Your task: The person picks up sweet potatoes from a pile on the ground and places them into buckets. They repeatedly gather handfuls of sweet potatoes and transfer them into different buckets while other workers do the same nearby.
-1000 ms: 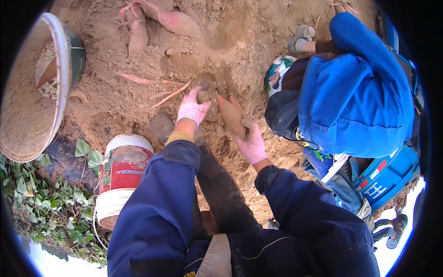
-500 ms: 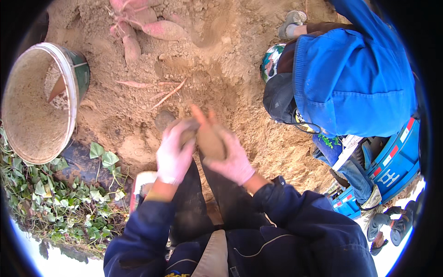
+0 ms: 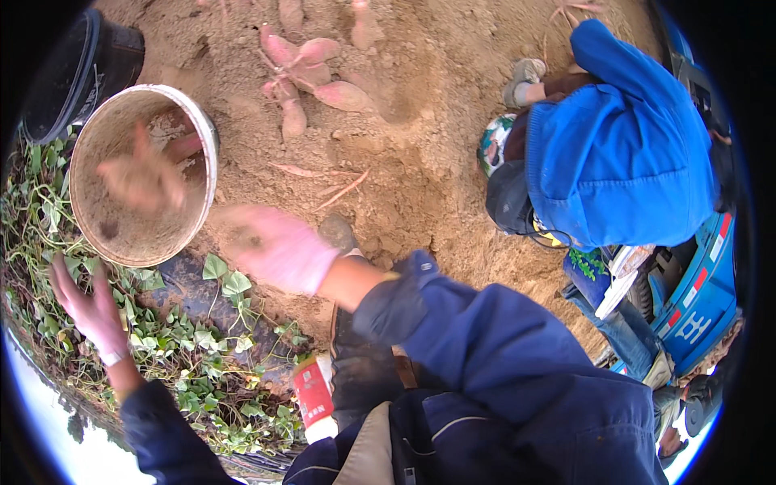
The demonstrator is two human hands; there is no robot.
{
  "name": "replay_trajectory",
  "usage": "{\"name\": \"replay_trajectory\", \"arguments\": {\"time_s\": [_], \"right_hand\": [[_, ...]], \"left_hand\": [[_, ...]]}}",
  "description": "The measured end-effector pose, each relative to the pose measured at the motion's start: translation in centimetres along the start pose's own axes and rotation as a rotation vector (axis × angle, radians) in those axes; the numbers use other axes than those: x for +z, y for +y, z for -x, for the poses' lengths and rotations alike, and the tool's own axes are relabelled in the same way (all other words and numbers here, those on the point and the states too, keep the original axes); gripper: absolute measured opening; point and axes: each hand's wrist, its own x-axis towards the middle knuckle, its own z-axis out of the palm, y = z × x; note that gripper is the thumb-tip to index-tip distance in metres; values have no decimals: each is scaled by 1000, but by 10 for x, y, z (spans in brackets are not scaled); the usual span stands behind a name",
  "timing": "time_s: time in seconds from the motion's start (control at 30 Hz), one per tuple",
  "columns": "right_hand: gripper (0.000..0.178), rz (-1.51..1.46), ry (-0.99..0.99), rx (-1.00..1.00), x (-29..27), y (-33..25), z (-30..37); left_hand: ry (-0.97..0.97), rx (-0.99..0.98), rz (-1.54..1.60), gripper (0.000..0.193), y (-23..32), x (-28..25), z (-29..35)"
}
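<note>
A sweet potato (image 3: pixel 144 176), dusty brown with soil and smeared by motion blur, shows against the inside of the bucket (image 3: pixel 206 149); whether it is in the air or lying there cannot be told. The bucket is round and white-rimmed, its inner wall coated with sandy dirt, and it stands upright at the edge of the bare soil beside green vines. A second reddish sweet potato (image 3: pixel 184 147) leans against the inner wall near the rim on the right.
</note>
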Motion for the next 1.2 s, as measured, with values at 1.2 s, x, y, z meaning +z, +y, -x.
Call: {"name": "replay_trajectory", "arguments": {"time_s": [1.2], "right_hand": [[29,1360,4,758,-155,100,-33]], "left_hand": [[-211,-248,332,49,-119,202,-119]]}}
